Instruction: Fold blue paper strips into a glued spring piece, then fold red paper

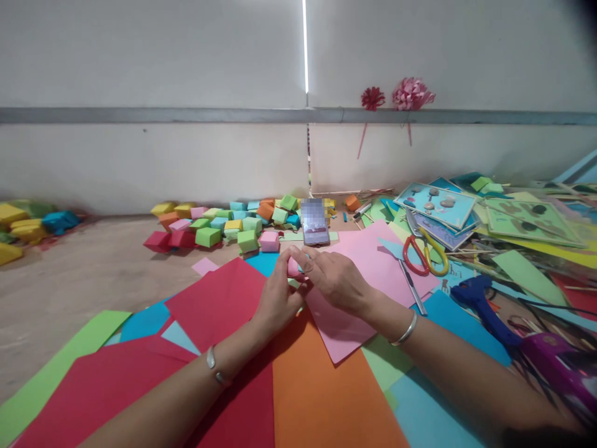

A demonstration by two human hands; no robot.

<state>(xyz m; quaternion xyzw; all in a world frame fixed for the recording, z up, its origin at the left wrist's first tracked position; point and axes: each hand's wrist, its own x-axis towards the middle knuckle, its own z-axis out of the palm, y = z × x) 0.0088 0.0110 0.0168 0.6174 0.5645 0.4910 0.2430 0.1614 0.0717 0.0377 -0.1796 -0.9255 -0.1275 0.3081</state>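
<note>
Between my two hands is a small pink folded-paper piece, partly covered by fingers. My left hand pinches it from the left, thumb and fingers closed. Over its right side, my right hand closes with its fingertips on the same piece. Below the hands lie a pink sheet, an orange sheet and a red sheet. Just beyond them a phone stands propped, near a pink paper cube and a green paper cube.
Several coloured paper cubes cluster at the back. To the right lie scissors, a craft knife, a blue and purple glue gun with cords, and decorated cards. Paper flowers hang on the white wall.
</note>
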